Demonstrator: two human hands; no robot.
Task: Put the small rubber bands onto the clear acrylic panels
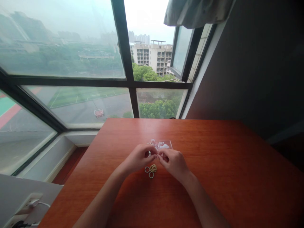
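Observation:
My left hand point(142, 155) and my right hand point(175, 161) meet over the middle of the table. Thumb and fingers of each are pinched together, with the fingertips almost touching. Whatever lies between them is too small to make out. Just below the hands, several small rings point(153, 168), like hair ties, lie in a group, some yellowish and some pale grey-green. Behind the fingers is a clear plastic box point(165, 144) with white marks on it, partly hidden by my right hand. More small rings point(152, 141) lie to its left, partly covered by my left hand.
The reddish-brown wooden table point(213, 177) stretches out on both sides of my arms. A dark-framed window point(95, 83) stands beyond its far edge, with one pane tilted outward. At the lower left, a white plug point(34, 203) sits in a wall socket.

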